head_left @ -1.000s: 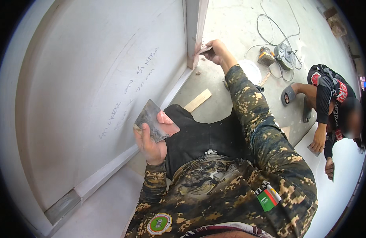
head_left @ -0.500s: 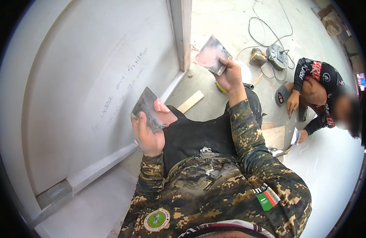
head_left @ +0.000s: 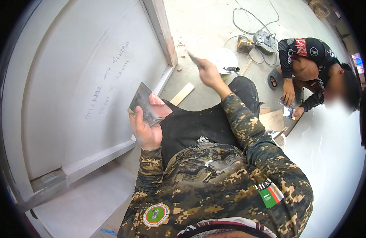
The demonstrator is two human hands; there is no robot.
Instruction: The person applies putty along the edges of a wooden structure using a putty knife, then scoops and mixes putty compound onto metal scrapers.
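Note:
My left hand (head_left: 146, 134) holds a square, grey putty scraper (head_left: 144, 108) from below, its thumb on the face. A lump of pink putty (head_left: 155, 99) sits on that scraper's right part, with a pink smear beside it. Farther out and to the right, my right hand (head_left: 210, 74) is closed on a second putty scraper (head_left: 194, 59). This one shows nearly edge-on, so most of its face is hidden. The two scrapers are apart, and neither touches the white panel (head_left: 67, 99) on my left.
A frame post (head_left: 161, 29) rises at the panel's far end. A wood strip (head_left: 182, 94) and a white bucket (head_left: 224, 59) stand ahead, a power tool (head_left: 245, 44) and cable reel (head_left: 265, 41) beyond. At right, a co-worker (head_left: 304, 51) crouches holding a scraper (head_left: 287, 109).
My right hand has turned its scraper from face-up to nearly edge-on. My left hand keeps its hold. The whole view has shifted slightly. The co-worker's hands have come together at their scraper.

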